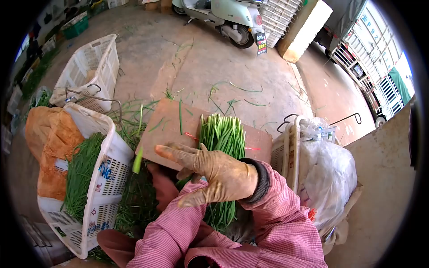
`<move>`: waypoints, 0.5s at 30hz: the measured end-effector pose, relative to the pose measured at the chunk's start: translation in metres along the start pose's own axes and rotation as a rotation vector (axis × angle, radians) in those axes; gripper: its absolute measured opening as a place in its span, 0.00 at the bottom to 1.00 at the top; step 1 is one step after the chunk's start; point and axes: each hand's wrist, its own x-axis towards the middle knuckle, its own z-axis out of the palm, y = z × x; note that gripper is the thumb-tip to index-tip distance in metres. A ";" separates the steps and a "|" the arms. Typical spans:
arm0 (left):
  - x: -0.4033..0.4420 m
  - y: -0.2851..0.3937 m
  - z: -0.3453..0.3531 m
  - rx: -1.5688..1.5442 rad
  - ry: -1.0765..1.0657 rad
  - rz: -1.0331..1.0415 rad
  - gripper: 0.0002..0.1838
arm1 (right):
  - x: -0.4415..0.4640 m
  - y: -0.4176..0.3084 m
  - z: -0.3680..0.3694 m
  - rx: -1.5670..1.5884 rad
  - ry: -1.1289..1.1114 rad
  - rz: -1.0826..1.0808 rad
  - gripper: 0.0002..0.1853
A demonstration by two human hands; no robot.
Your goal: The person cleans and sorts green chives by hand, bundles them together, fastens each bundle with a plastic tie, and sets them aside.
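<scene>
A thick bundle of garlic chives (222,134) lies on a brown board (167,111) in front of me, cut ends facing away. Red tie strips (191,136) show on both sides of it. My right hand (223,174), in a dirty work glove, is above the bundle with its fingers stretched to the left and thumb apart, holding nothing. My left sleeve (174,228) reaches up under that hand; the left hand itself is mostly hidden behind it, so its grip does not show. A pale green leaf (137,161) is at the board's left edge.
A white crate (111,156) of loose greens (85,165) and an orange cloth (51,143) stands left, another white crate (109,58) behind it. Plastic bags (328,165) hang over a crate (292,152) at right. A scooter (228,18) and truck (371,53) stand farther off.
</scene>
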 end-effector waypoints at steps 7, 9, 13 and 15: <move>0.031 -0.045 -0.062 -0.608 -0.754 -0.165 0.71 | -0.125 0.184 -0.135 -0.143 0.869 0.470 0.36; 0.041 -0.060 -0.065 -0.848 -0.711 -0.287 0.65 | -0.163 0.226 -0.145 -0.178 0.915 0.616 0.40; 0.053 -0.077 -0.119 -1.215 -0.517 -0.466 0.56 | -0.193 0.266 -0.133 0.205 0.987 0.704 0.40; 0.055 -0.097 -0.142 -1.256 -0.414 -0.455 0.51 | -0.195 0.286 -0.137 0.229 1.009 0.579 0.39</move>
